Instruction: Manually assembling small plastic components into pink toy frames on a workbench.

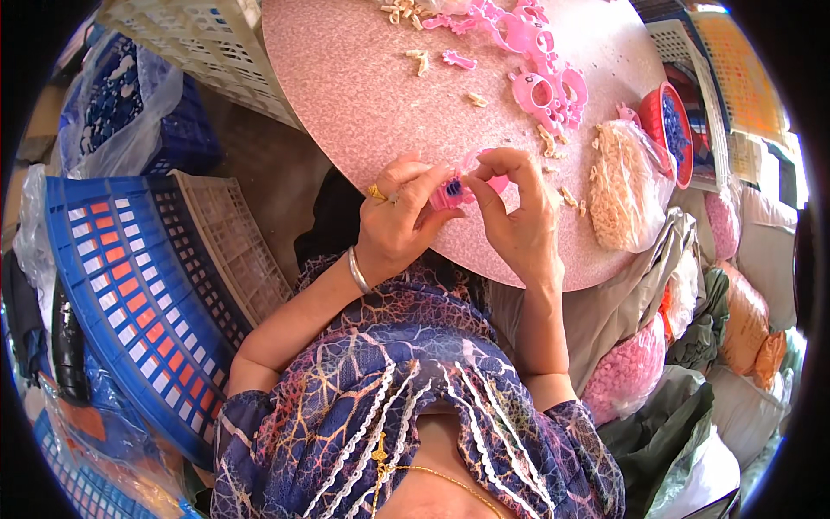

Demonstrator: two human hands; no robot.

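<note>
Over the near edge of the round pink speckled table [363, 95], my left hand [399, 212] grips a small pink plastic toy part [450, 198] between thumb and fingers. A dark blue piece [452, 187] shows inside that part. My right hand [523, 208] is closed in a pinch, thumb and forefinger meeting right at the part's side; what lies between these fingertips is too small to make out. Farther off on the table are several pink animal-shaped plastic parts [536, 91], some with round openings. Small cream-coloured pieces [549, 143] lie scattered near them.
To the right, a clear bag [618, 195] of cream pieces rests by a red basket [664, 130] holding blue bits. Blue and beige plastic crates [130, 303] stand on my left. A tall cream crate [207, 52] flanks the table. Filled bags [627, 372] crowd the right side.
</note>
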